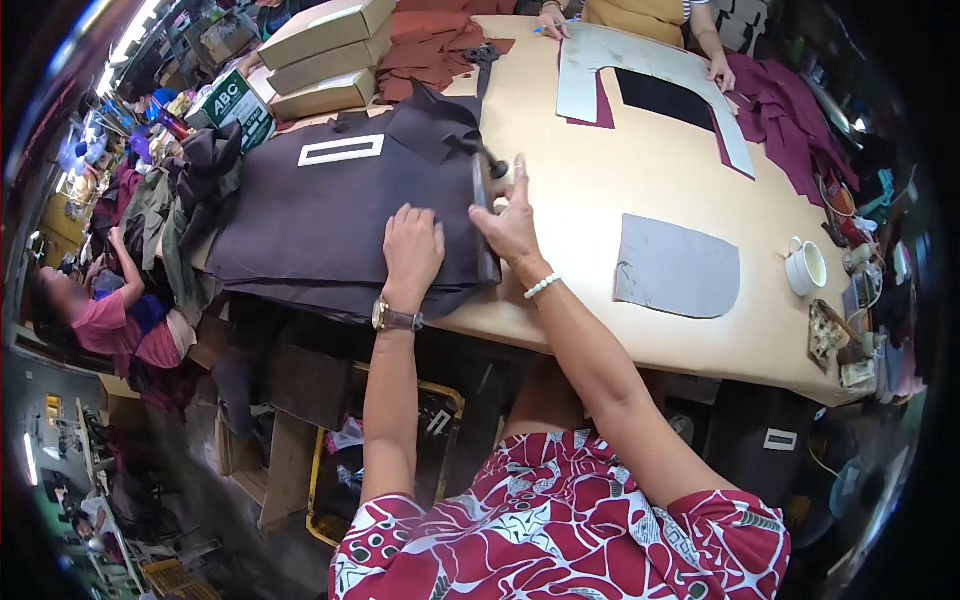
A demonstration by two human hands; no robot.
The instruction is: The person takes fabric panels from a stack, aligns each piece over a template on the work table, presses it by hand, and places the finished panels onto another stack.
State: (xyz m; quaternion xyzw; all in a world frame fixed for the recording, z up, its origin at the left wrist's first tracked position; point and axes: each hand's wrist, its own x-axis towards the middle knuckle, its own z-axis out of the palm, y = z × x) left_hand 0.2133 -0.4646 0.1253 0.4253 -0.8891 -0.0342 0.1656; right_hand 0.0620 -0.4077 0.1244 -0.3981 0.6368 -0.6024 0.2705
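Note:
A stack of dark brown sheets (300,225), leather-like, lies on the table's left part. My left hand (413,250) rests on the top sheet, fingers close together and nothing visible in them. At the stack's right side, my right hand (508,222) has its thumb over a raised dark edge (484,235), with the index finger pointing up; some fingertips are hidden. A white rectangular frame template (341,150) lies on the sheets. Beyond my right hand is a small dark round knob-like thing (499,169), partly blurred.
A grey rounded panel (678,268) and a white cup (805,267) are to the right on the pale table (560,300). Across it, a co-worker's hands (721,72) touch a large white template (640,52). Cartons (325,45) stand at back left. A yellow-edged crate (318,490) sits below.

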